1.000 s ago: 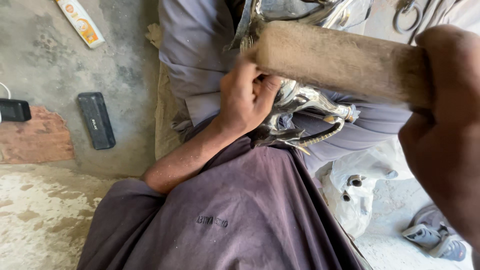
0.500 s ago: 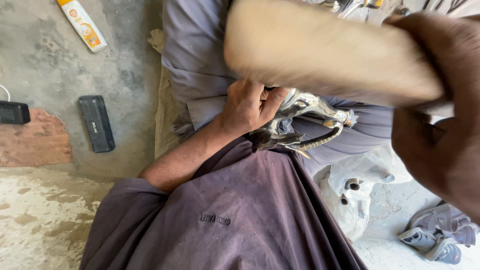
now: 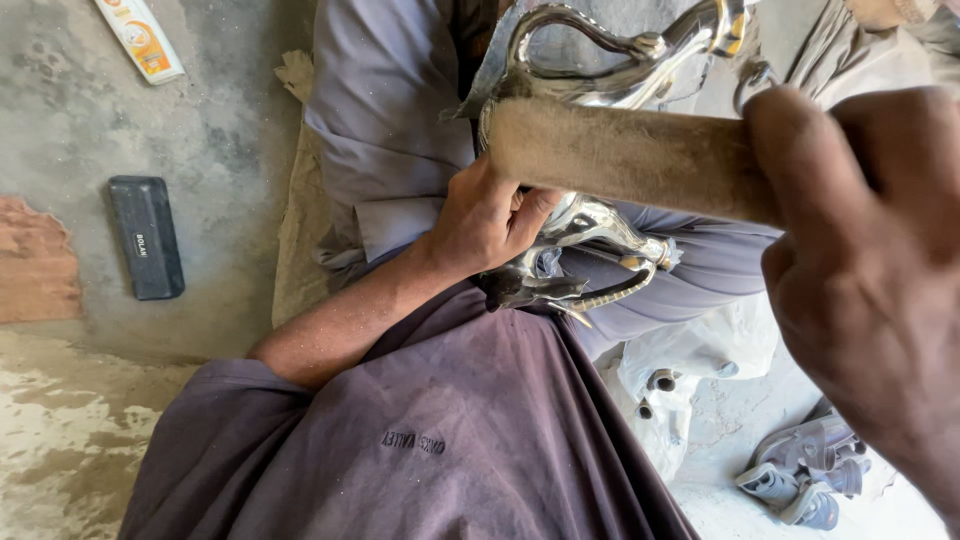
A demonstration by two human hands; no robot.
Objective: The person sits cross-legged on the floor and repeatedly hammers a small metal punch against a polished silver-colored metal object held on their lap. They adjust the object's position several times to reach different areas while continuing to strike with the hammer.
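Shiny metal figurine on lap, wooden handle above

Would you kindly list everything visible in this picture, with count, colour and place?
shiny metal figurine: one, silver with brass-coloured parts, on the lap at centre, held by the left hand
wooden handle: one, tan, across the upper centre, gripped by the right hand
black case: one, black, on the concrete floor at left
flat packet: one, white and orange, top left on the floor
brick: one, reddish, left edge
white plastic bag: one, lower right, with small metal parts on it
sandals: a pair, grey, bottom right
left hand: one, centre
right hand: one, right, close to camera
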